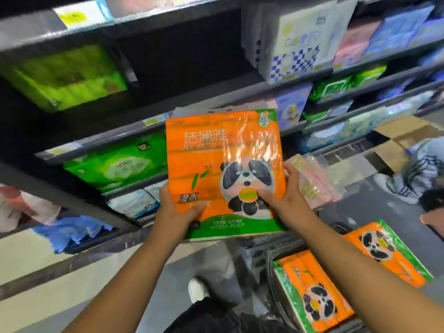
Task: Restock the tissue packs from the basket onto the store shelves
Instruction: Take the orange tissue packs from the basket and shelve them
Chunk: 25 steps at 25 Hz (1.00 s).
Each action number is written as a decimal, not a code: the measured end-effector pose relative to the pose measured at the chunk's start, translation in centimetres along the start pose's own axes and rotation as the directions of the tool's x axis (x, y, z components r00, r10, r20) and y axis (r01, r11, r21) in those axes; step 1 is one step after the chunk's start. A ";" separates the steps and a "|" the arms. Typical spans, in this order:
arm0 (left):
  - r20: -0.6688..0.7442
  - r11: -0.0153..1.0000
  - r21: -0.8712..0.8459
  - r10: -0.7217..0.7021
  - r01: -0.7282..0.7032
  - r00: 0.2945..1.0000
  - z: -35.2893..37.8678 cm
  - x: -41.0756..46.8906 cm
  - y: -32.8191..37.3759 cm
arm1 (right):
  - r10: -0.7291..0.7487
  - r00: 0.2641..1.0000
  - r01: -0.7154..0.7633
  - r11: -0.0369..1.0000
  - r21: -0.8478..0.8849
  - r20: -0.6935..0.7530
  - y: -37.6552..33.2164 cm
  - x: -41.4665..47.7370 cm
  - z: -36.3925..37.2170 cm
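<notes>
- In the head view, you hold up one orange tissue pack (223, 169) with a panda on it, in front of the store shelves (108, 140).
- Your left hand (175, 210) grips the bottom left corner of the pack. The thumb lies on the front, and the fingers go behind it.
- Your right hand (286, 195) grips the right side. The thumb presses on the panda's belly, and the fingers curl round the edge.
- The pack stands almost upright in the air. It does not touch a shelf.
- Down at the right is the dark wire basket (271, 260). A second orange panda pack (310, 292) lies flat in it.
- A third orange panda pack (386, 251) lies just to the right of that one. You cannot tell if it is inside the basket.
- Green tissue packs (115, 162) sit on the shelf to the left of the pack you hold.
- A white pack with blue squares (293, 51) stands on a higher shelf at the right.
- Clear pinkish packs (312, 179) lean just behind your right hand.
- Open cardboard boxes (394, 140) lie on the floor far to the right.
- Your white shoe (197, 289) shows on the floor between your arms.
</notes>
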State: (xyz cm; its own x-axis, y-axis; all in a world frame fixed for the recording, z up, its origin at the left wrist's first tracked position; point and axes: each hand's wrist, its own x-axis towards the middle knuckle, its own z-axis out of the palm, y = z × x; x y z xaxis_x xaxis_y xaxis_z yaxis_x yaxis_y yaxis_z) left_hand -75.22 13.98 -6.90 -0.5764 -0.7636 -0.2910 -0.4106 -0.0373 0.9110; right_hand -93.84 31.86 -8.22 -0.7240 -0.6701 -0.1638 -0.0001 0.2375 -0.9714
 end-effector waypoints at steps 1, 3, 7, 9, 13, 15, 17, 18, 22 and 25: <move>-0.006 1.000 0.001 0.009 -0.009 1.000 -1.3 0.9 0.0 | -0.013 1.000 0.013 1.000 0.004 0.008 -0.5 1.0 1.3; -0.014 1.000 0.004 0.024 -0.024 1.000 -3.5 2.5 0.3 | -0.023 0.999 0.022 0.999 0.030 0.024 -1.4 2.5 3.6; -0.003 0.999 0.020 0.037 -0.037 0.999 -7.0 7.1 0.9 | -0.008 0.996 0.003 0.999 0.051 0.088 -2.7 6.6 7.6; 0.003 1.000 0.017 0.025 -0.025 1.000 -7.8 9.5 1.3 | 0.005 0.995 -0.010 0.998 0.057 0.095 -3.4 8.9 8.4; 0.025 1.000 0.015 0.015 -0.015 1.000 -7.4 14.0 2.9 | 0.040 0.996 -0.046 0.997 0.068 0.082 -4.3 14.0 8.3; 0.016 0.999 0.033 0.004 -0.005 1.000 -6.7 17.1 3.9 | 0.038 0.996 -0.041 0.998 0.038 0.080 -4.7 17.2 7.9; -0.008 0.999 0.053 -0.003 0.003 1.000 -6.0 20.4 4.7 | 0.033 0.996 -0.037 0.999 0.040 0.078 -5.2 20.8 7.8; -0.030 0.998 0.054 -0.006 0.008 1.000 -5.5 22.1 5.0 | 0.031 0.996 -0.034 0.999 0.033 0.085 -5.1 22.7 7.6; -0.081 0.997 0.070 -0.020 0.026 0.997 -4.2 27.4 6.3 | 0.026 0.995 -0.024 0.999 -0.020 0.091 -4.7 29.3 7.4; -0.092 0.995 0.091 -0.033 0.041 0.995 -4.2 30.8 6.4 | 0.029 0.990 -0.022 0.998 -0.056 0.136 -4.7 33.7 7.3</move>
State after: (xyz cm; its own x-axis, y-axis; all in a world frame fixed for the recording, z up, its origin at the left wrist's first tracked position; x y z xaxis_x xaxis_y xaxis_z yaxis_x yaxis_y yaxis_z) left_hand -92.64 -12.47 -8.85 -0.4949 -0.8182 -0.2927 -0.4969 -0.0098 0.8678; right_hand -113.21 3.00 -10.43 -0.6234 -0.7522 -0.2136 -0.0232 0.2909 -0.9565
